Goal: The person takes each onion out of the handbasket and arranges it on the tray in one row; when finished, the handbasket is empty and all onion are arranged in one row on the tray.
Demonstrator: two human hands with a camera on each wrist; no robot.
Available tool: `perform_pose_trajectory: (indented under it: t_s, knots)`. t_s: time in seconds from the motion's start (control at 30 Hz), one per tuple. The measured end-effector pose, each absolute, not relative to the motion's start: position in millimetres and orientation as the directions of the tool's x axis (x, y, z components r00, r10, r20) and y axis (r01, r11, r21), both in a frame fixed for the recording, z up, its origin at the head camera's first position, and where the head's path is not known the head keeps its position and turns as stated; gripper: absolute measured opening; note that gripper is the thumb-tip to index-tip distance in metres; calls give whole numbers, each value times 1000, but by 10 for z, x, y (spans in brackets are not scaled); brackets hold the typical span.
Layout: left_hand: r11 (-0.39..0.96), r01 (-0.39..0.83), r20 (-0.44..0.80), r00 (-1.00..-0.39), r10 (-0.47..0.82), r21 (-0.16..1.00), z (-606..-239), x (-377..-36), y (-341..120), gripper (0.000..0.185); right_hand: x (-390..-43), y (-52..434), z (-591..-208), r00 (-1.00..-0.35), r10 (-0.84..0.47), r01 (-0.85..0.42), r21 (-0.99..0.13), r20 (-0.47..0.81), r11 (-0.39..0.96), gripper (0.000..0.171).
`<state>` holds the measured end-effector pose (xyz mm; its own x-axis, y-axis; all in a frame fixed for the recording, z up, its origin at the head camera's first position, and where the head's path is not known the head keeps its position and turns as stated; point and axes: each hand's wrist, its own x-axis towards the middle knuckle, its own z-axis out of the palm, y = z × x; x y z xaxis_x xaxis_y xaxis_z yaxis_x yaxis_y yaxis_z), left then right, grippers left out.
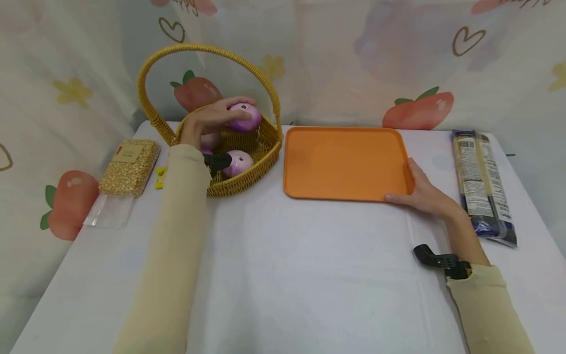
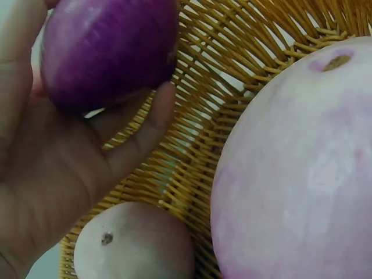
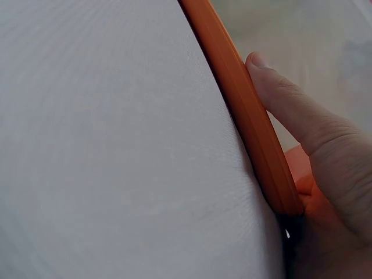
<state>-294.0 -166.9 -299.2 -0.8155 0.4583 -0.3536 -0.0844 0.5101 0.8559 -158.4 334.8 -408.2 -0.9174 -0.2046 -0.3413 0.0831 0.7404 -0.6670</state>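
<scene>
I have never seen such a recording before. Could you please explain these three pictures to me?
There is no machine, only a person's bare left hand and right hand. The wide picture comes from a head camera; the close ones come from cameras on each wrist.

The left hand holds a purple onion over a wicker basket with more onions inside. The right hand touches an orange tray at its near right corner.

Also on the white-covered table: a bag of yellow kernels, a small yellow packet and, at right, long packages.

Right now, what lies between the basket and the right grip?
The tray lies there, as the head view shows: its left end is beside the basket, and the right grip touches its right end.
</scene>
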Motion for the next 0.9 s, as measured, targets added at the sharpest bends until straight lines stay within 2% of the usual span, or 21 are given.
perform_pose_trajectory:
  t_s: [0.3, 0.57, 0.7, 0.83, 0.9]
  knots:
    - [456, -16, -289, -792, 537, 890, -3017, -3046, -1735, 51, -1556, 3311, -4120, -922, -195, 92, -677, -335, 730, 120]
    - [575, 137, -284, -763, 580, 807, -2912, -2945, -1719, 48, -1537, 3293, -4077, -928, -193, 81, -677, -320, 731, 119]
    - [563, 137, -250, -793, 555, 815, -2928, -2771, -1708, 52, -1529, 3266, -4084, -927, -187, 92, -678, -326, 729, 119]
    - [572, 156, -164, -868, 468, 805, -3033, -2502, -1698, 57, -1531, 3216, -4086, -924, -190, 95, -679, -333, 728, 120]
    - [582, 126, -134, -914, 383, 804, -3086, -2345, -1673, 58, -1536, 3203, -4076, -926, -194, 84, -677, -324, 731, 120]
